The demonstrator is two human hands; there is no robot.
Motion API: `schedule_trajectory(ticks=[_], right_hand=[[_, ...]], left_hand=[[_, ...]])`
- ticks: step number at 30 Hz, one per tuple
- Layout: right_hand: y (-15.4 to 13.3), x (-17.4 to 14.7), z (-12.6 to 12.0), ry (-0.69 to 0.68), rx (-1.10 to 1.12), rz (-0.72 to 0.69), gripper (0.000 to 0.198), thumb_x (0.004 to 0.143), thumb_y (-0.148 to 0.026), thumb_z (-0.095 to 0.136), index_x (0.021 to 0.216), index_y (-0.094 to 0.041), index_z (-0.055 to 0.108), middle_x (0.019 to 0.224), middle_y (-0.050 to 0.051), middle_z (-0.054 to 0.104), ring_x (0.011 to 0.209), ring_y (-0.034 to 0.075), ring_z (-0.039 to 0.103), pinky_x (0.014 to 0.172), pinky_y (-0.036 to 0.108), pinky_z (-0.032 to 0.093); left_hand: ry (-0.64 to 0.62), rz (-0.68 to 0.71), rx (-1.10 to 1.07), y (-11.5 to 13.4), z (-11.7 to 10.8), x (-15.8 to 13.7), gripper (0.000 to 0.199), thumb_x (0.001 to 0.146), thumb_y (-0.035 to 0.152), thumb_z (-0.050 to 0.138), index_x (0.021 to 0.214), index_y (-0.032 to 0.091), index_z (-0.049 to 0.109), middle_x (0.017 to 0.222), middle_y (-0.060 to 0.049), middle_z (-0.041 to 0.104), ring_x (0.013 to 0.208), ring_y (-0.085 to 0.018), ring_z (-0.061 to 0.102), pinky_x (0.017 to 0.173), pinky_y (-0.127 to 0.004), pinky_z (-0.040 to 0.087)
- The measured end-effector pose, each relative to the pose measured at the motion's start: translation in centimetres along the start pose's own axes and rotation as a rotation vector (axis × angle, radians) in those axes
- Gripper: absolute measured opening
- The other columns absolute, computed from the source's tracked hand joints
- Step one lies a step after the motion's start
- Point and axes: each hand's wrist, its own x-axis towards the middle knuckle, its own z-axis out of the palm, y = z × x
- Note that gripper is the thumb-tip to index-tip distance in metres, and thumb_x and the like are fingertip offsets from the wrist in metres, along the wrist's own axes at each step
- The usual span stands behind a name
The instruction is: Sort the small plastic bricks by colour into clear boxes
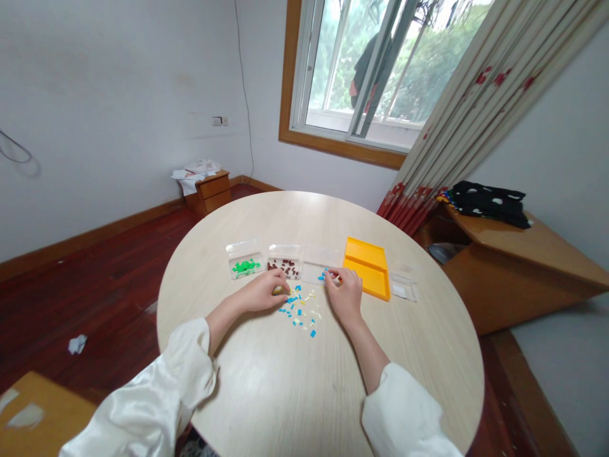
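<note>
Small blue and cream plastic bricks [299,312] lie left of the open yellow-orange plastic case [366,252]: likely light and stiff, best pinched by opposite edges. The left hand's [264,292] fingers curl beside them, the right hand's [346,295] nearer the case; whether either grips, I cannot tell.

The pieces [246,267] are green, brown, blue and pale yellow, the case [365,259] yellow-orange, the curtain [459,117] red-patterned cream.

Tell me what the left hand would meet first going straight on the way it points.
Going that way, the left hand would probably meet the loose blue pieces first, though its height above the table is hard to judge.
</note>
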Motion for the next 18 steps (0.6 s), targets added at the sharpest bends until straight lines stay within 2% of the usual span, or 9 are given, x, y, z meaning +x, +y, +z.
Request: schedule_trajectory(ticks=[3, 8, 18], right_hand=[[0.64, 0.15, -0.04, 0.033, -0.037, 0.044, 0.025, 0.086, -0.034, 0.049, 0.076, -0.018, 0.065, 0.070, 0.005, 0.063, 0.067, 0.019, 0.048, 0.066, 0.031, 0.030], [0.77, 0.02, 0.26, 0.012, -0.047, 0.052, 0.026, 0.087, -0.034, 0.047, 0.086, -0.018, 0.067, 0.074, 0.006, 0.064, 0.069, 0.019, 0.049, 0.066, 0.031, 0.029], [0.26, -0.23, 0.65, -0.060, 0.063, -0.007, 0.023, 0.086, -0.029, 0.047, 0.086, -0.017, 0.066, 0.079, 0.007, 0.066, 0.075, 0.021, 0.054, 0.070, 0.033, 0.037]], left_hand=[[-0.039, 0.006, 0.049, -0.17, -0.11, -0.11, 0.012, 0.076, 0.020, 0.061, 0.084, 0.015, 0.067, 0.089, -0.005, 0.056, 0.083, -0.016, 0.055, 0.078, -0.027, 0.044], [-0.070, -0.001, 0.120, -0.39, 0.07, -0.06, 0.011, 0.073, 0.019, 0.064, 0.082, 0.014, 0.069, 0.088, -0.006, 0.059, 0.082, -0.017, 0.056, 0.077, -0.027, 0.043], [-0.082, 0.026, 0.095, -0.85, 0.53, 0.12, 0.008, 0.075, 0.013, 0.059, 0.075, 0.014, 0.068, 0.081, -0.005, 0.059, 0.077, -0.015, 0.056, 0.073, -0.025, 0.043]])
